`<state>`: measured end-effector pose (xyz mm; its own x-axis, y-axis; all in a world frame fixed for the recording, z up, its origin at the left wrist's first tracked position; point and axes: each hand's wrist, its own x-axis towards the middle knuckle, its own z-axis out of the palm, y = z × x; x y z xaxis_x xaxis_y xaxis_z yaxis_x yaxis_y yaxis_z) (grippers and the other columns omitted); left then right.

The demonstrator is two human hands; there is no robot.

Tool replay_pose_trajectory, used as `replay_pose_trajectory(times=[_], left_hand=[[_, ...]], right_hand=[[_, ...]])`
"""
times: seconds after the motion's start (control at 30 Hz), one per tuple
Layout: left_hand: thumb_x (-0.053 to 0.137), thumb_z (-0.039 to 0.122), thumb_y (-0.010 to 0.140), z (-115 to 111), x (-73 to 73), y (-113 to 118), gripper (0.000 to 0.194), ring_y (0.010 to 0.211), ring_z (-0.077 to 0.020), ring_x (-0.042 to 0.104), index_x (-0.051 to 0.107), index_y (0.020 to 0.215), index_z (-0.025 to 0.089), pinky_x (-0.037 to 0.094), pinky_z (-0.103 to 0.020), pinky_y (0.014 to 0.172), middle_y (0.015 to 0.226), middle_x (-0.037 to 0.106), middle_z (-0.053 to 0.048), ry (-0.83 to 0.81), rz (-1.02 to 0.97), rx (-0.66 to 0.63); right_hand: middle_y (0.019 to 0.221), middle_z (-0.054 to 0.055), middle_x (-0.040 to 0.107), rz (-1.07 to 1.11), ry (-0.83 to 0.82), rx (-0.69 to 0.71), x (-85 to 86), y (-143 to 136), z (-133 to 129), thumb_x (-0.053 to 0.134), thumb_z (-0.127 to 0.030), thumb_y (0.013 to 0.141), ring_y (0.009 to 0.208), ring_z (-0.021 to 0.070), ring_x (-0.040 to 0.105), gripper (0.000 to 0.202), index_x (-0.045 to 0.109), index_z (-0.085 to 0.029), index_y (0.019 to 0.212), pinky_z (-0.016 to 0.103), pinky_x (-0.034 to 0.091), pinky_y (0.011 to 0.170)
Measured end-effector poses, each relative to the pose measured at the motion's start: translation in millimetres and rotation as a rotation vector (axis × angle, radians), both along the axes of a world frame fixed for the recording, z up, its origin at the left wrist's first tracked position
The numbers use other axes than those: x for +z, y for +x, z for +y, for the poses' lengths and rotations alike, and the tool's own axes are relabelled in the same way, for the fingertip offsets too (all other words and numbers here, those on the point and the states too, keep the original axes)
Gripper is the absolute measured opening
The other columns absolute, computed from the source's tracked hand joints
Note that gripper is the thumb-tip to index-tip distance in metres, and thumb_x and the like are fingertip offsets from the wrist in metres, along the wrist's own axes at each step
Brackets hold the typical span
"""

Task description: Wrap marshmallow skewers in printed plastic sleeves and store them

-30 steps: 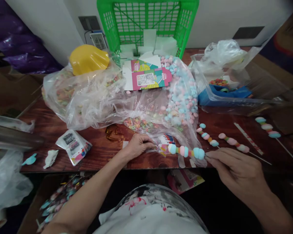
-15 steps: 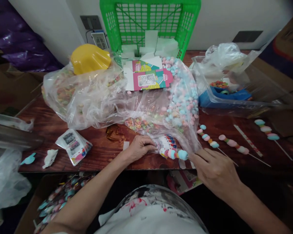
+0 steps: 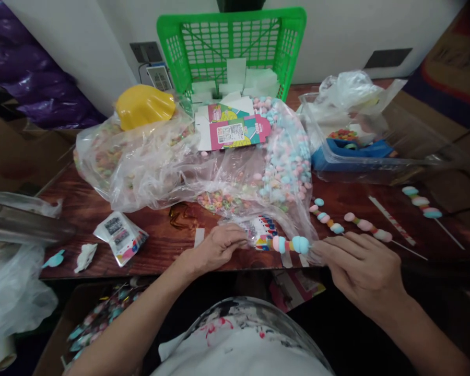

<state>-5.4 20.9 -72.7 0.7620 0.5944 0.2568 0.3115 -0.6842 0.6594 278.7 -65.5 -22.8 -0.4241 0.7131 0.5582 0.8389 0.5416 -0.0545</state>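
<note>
My left hand [image 3: 222, 246] is closed, thumb and fingers pinching the edge of a clear printed packaging bag [image 3: 260, 230]. In my closed right hand [image 3: 362, 269] is the stick end of a candy skewer [image 3: 301, 244], strung with pink and blue marshmallows and coloured rings. The skewer lies nearly level, its far end at the printed bag; whether the tip is inside I cannot tell. To the right of it lie more marshmallow skewers [image 3: 370, 226] on the dark red table [image 3: 160, 250]. A stack of printed bags [image 3: 119, 235] sits left of my left hand.
Large clear bags of candy rings [image 3: 97, 156] and marshmallows [image 3: 288, 151] fill the middle, under a flat printed carton [image 3: 233, 130]. Behind stands a green crate [image 3: 231, 18]; a clear bin [image 3: 376, 164] is at right. Below left, a box holds wrapped skewers [image 3: 102, 318].
My right hand has moved slightly right with the skewer, which now lies more level. My left hand keeps its pinch on the bag. The camera view has shifted a little.
</note>
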Motion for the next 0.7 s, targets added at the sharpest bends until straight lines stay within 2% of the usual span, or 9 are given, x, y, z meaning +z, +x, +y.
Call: replay_pose_trajectory(times=[0.17,0.23,0.3,0.37,0.43,0.53,0.7], left_hand=[[0.033,0.027,0.097,-15.3,6.2,8.5,0.027,0.079,-0.0139,0.056,0.058,0.1,0.017,0.043,-0.025,0.073,0.086,0.062,-0.005,-0.2,0.077,0.096],[0.04,0.037,0.095,-19.6,9.5,13.9,0.029,0.075,-0.0137,0.054,0.054,0.113,0.018,0.042,-0.024,0.071,0.084,0.06,-0.002,-0.312,0.101,0.115],[0.055,0.046,0.086,-22.6,12.5,19.3,0.048,0.071,-0.0137,0.052,0.048,0.125,0.019,0.041,-0.022,0.065,0.08,0.058,0.001,-0.408,0.115,0.063],[0.064,0.049,0.079,-24.5,15.5,24.2,0.057,0.071,-0.0139,0.051,0.051,0.124,0.018,0.04,-0.022,0.064,0.079,0.058,0.001,-0.454,0.127,-0.026],[0.063,0.046,0.081,-25.7,18.7,28.3,0.044,0.076,-0.0148,0.053,0.058,0.114,0.018,0.041,-0.022,0.07,0.084,0.06,0.0,-0.453,0.132,-0.099],[0.06,0.038,0.084,-27.5,23.7,33.2,0.033,0.081,-0.0149,0.053,0.059,0.11,0.017,0.041,-0.023,0.076,0.089,0.059,0.0,-0.471,0.103,-0.156],[0.058,0.034,0.086,-32.1,30.2,41.7,0.031,0.066,-0.01,0.051,0.055,0.111,0.017,0.043,-0.021,0.065,0.081,0.055,0.003,-0.675,0.078,-0.158]], right_hand=[[0.083,0.001,0.071,-0.051,0.038,0.046,3.5,4.1,-2.8,0.053,-0.008,0.084,0.073,0.015,0.055,0.022,0.068,-0.02,0.093,0.031,0.036,0.066],[0.085,0.001,0.071,-0.03,0.046,0.06,3.2,5.8,-2.9,0.054,-0.008,0.083,0.074,0.0147,0.055,0.023,0.068,-0.02,0.095,0.031,0.037,0.068],[0.086,0.002,0.071,-0.015,0.057,0.068,2.8,7.8,-2.4,0.054,-0.008,0.083,0.075,0.0151,0.055,0.023,0.068,-0.02,0.097,0.032,0.039,0.069],[0.086,0.002,0.071,-0.018,0.067,0.093,3.0,9.9,-1.3,0.054,-0.008,0.083,0.075,0.0154,0.055,0.023,0.066,-0.02,0.098,0.032,0.039,0.069],[0.087,0.002,0.071,-0.037,0.07,0.137,4.6,11.4,0.1,0.055,-0.007,0.082,0.075,0.0158,0.055,0.023,0.065,-0.02,0.099,0.032,0.039,0.069],[0.087,0.002,0.07,-0.078,0.065,0.184,10.4,12.2,3.1,0.054,-0.007,0.083,0.076,0.0163,0.055,0.024,0.064,-0.021,0.099,0.033,0.039,0.07],[0.079,0.002,0.067,-0.176,0.032,0.243,23.3,11.6,12.8,0.046,-0.008,0.084,0.074,0.0159,0.055,0.025,0.065,-0.021,0.094,0.033,0.038,0.07]])
